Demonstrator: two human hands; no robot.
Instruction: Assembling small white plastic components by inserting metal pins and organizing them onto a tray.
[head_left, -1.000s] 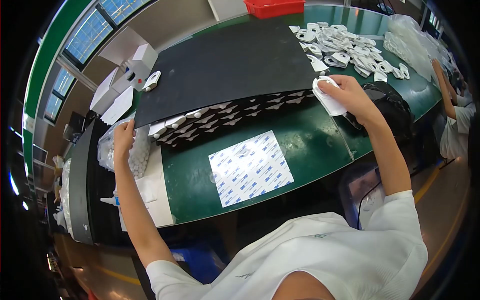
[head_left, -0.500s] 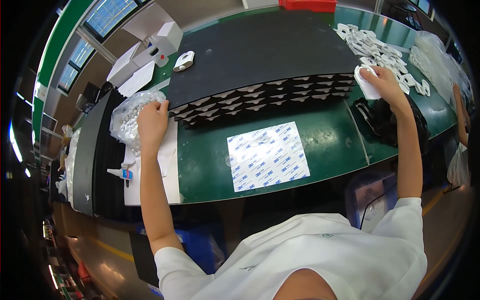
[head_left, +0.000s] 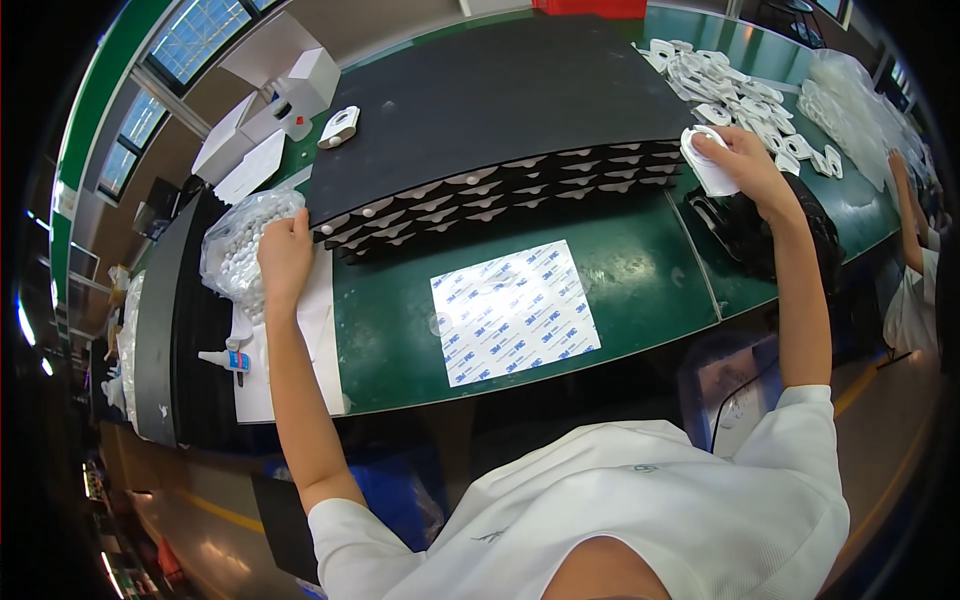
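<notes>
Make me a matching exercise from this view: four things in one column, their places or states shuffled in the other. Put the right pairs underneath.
Column one
1. Right hand
2. Left hand
3. White sheet with blue print
4. Red bin

Column two
A. Cut off by the picture's upper edge
B. At the near left corner of the top black sheet
C. Holding a white plastic part
D. Flat on the green tabletop

Right pairs: 1-C, 2-B, 3-D, 4-A
</notes>
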